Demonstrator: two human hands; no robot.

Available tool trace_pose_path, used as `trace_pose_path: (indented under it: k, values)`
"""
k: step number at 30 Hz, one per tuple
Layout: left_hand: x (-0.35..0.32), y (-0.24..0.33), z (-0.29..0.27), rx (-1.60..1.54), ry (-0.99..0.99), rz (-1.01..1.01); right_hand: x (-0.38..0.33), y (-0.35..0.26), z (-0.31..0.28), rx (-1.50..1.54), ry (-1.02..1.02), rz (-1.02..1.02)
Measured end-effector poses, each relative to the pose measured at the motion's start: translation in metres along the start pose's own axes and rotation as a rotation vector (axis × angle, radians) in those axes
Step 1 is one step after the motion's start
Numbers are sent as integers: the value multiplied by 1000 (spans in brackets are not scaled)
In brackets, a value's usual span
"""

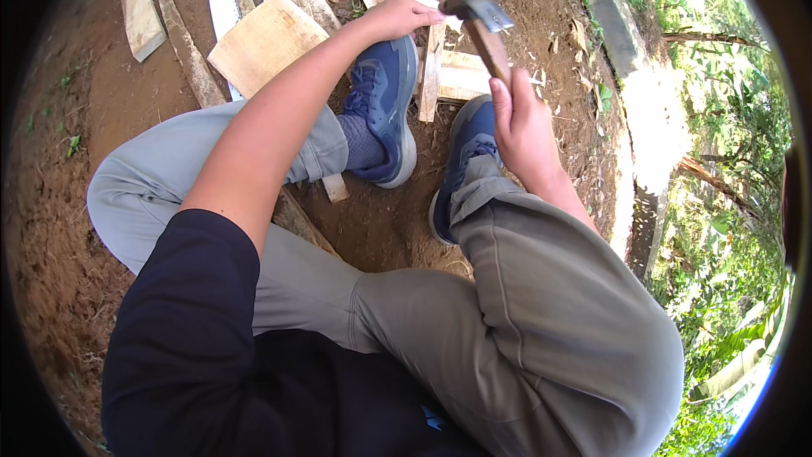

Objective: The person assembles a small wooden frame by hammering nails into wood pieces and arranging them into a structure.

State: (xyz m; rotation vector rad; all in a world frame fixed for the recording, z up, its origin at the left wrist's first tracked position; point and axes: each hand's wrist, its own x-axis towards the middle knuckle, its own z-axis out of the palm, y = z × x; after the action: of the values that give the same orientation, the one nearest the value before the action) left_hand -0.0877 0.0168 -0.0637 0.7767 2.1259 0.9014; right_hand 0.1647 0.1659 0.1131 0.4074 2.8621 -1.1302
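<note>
We've got our right hand (526, 131) wrapped tight around the hammer (484, 30) handle, left hand (404, 15) pinching the upright wood strip (432, 72).

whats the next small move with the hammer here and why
Probably a short, controlled tap down. The right hand grips the hammer by its wooden handle with the metal head raised above the upright wooden strip, and the left hand rests at that strip's top beside the head. The fingers sit close, so a light blow seems safest. No nail is visible.
</note>
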Motion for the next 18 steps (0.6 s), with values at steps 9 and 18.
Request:
trace_pose_path:
  k: [9,18]
  values:
    - [-10,12,-1,-20,7,-1,2,-17,-14,72,21,9]
    - [-6,-8,-6,59,7,-15,-9,35,36,57,11,-29]
